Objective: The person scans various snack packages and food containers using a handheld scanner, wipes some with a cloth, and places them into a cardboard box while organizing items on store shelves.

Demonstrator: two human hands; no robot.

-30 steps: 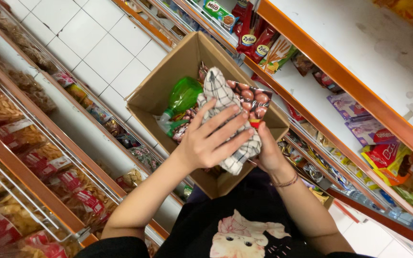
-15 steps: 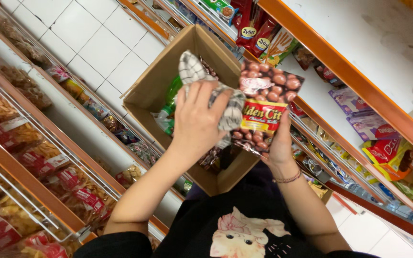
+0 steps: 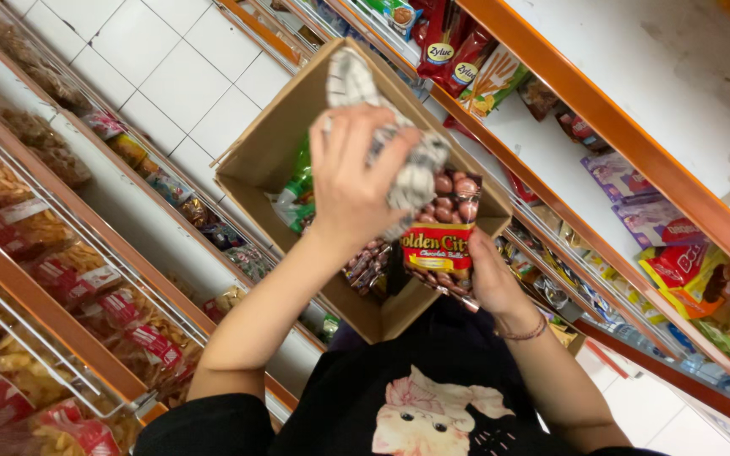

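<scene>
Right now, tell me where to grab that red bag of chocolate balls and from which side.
Grip the chocolate ball bag at its lower edge, from below: the right hand already supports it there, upright, while the left hand and checked cloth cover its top.

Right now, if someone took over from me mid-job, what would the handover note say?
Left hand: closed on a black-and-white checked cloth, pressed against the top of the snack packet.
Right hand: holds the red and yellow snack packet from below, upright over the open cardboard box.
Box: green packets and some dark small packets lie inside.
Done: one packet is out of the box with the cloth on it.
Left: that packet is not on the orange-edged shelf to the right; the rest are in the box.
</scene>
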